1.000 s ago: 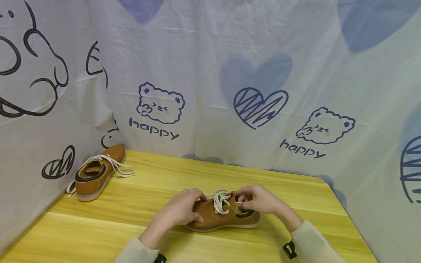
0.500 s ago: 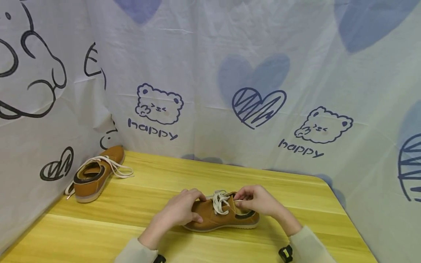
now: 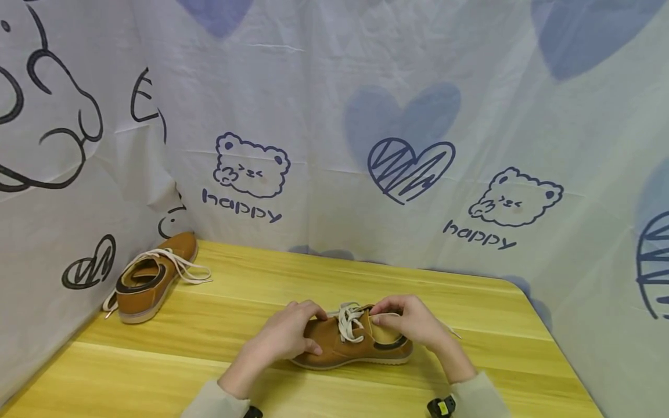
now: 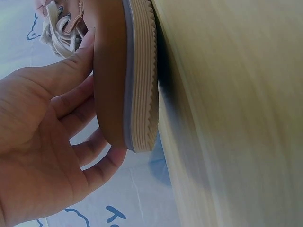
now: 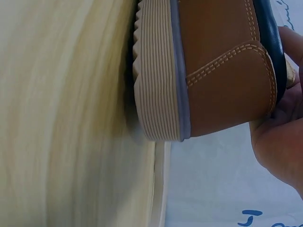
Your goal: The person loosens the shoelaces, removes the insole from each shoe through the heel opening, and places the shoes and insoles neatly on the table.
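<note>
A brown shoe [image 3: 360, 351] with a pale sole stands on the table, its toe to the left. My left hand [image 3: 290, 330] holds the toe, thumb on the near side and fingers over the far side. The left wrist view shows that thumb and fingers around the toe [image 4: 111, 94]. White shoelaces [image 3: 349, 322] lie looped over the instep. At the shoe's opening, my right hand [image 3: 413, 322] pinches a white shoelace between thumb and index finger, beside the tongue. In the right wrist view, the heel [image 5: 222, 94] hides part of this hand [image 5: 284, 137].
A second brown shoe [image 3: 143, 296] with loose white laces stands at the left back, against the printed cloth [image 3: 324, 116]. A lace end [image 3: 453, 332] lies beyond my right wrist on the yellow wooden table [image 3: 251, 278].
My right fingers have shifted slightly at the shoe's opening, and a lace end now shows beyond the right wrist. My left hand and the shoe stay nearly in place.
</note>
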